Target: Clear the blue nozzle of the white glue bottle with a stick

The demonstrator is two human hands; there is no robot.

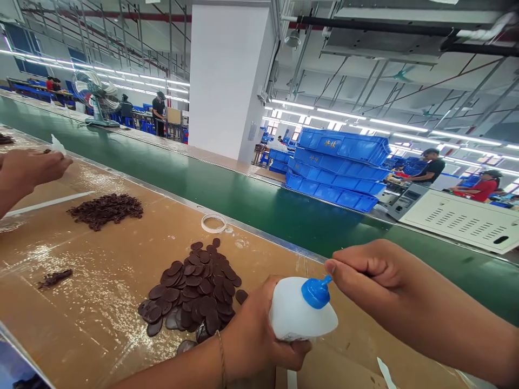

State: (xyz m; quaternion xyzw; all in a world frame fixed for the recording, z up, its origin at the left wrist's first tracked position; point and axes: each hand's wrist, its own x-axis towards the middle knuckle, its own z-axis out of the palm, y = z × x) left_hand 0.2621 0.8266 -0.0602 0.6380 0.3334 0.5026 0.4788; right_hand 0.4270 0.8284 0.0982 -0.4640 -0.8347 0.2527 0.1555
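Note:
My left hand is wrapped around a white squeeze bottle, which is tilted over the table. A blue cap with a thin nozzle tops the bottle. The fingers of my right hand pinch the tip of this nozzle. Just left of the bottle lies a pile of dark brown oval discs, partly behind my left hand and forearm. Farther left sits a heap of small dark brown pieces, and a small cluster of similar pieces lies nearer to me.
A roll of tape lies by the edge of the green conveyor belt. Blue crates are stacked beyond it. At far left, a co-worker's hand holds something white. A fan stands across the belt.

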